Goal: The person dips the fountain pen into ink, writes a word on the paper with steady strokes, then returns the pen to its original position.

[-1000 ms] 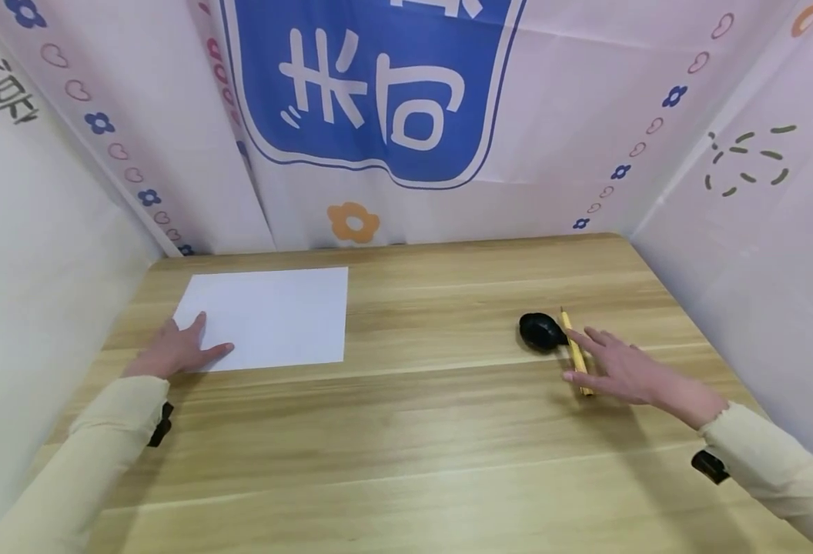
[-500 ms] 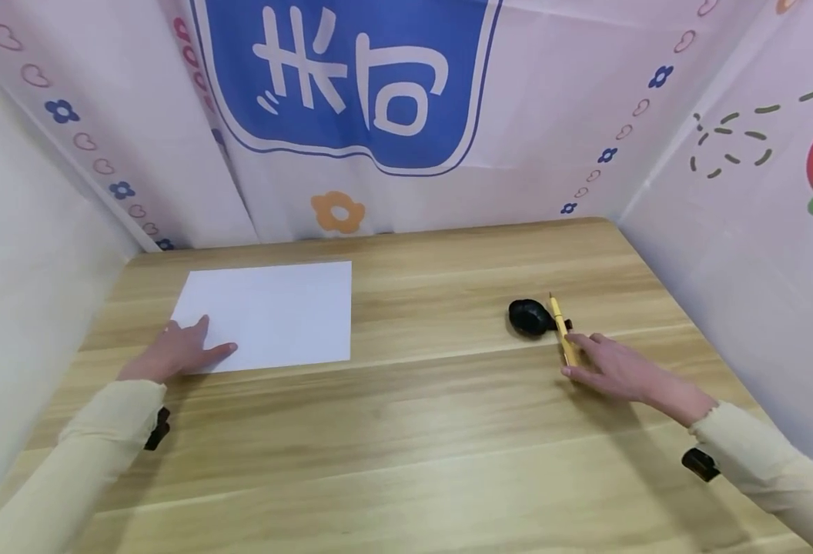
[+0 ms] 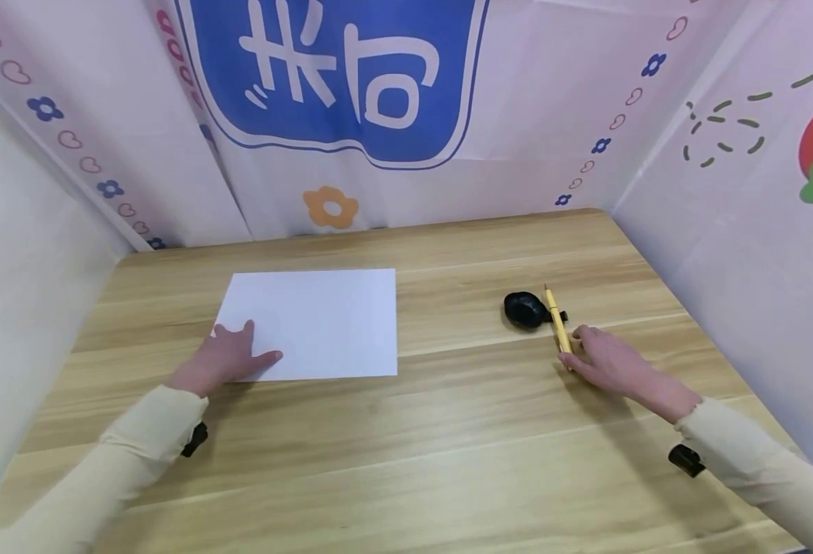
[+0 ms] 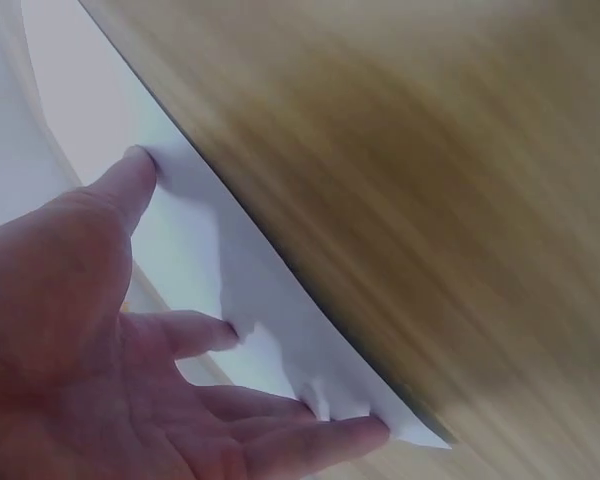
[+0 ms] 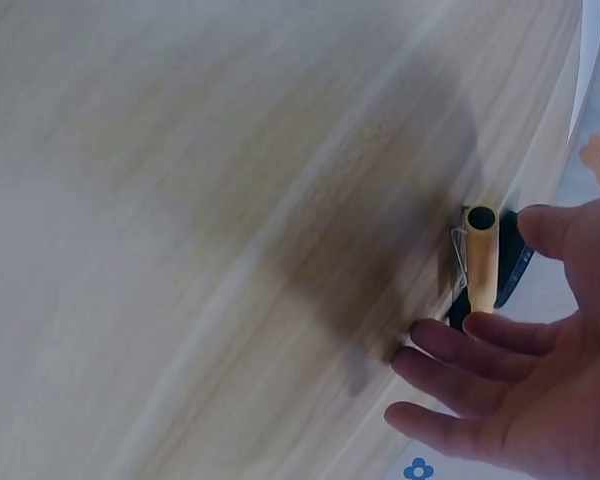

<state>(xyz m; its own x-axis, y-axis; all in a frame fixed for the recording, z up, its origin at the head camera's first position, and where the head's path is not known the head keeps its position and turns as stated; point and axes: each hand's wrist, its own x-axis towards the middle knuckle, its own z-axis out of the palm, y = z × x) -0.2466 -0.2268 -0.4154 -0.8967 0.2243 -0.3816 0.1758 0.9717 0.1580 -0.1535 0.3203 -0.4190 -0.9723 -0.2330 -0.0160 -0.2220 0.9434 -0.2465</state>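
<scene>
A white sheet of paper (image 3: 330, 323) lies flat on the left half of the table. My left hand (image 3: 225, 354) rests on its near left corner with fingers spread, and the fingertips press the sheet in the left wrist view. On the right, a slim yellow pen (image 3: 557, 327) with a pointed tip lies across the neck of a black rounded object (image 3: 524, 310). My right hand (image 3: 607, 362) is at the pen's near end, thumb on one side and fingertips on the other. In the right wrist view a gap shows between thumb (image 5: 545, 230) and pen.
The wooden table (image 3: 406, 454) reaches back to a printed cloth (image 3: 503, 138) with a blue sign and flower patterns. White cloth walls stand at the left and right. A black wrist camera (image 3: 687, 460) hangs below the right sleeve, and another below the left.
My left hand has slid the paper to the right across the table. My right hand has drawn its thumb and fingers closer around the pen's near end. The head view has shifted slightly.
</scene>
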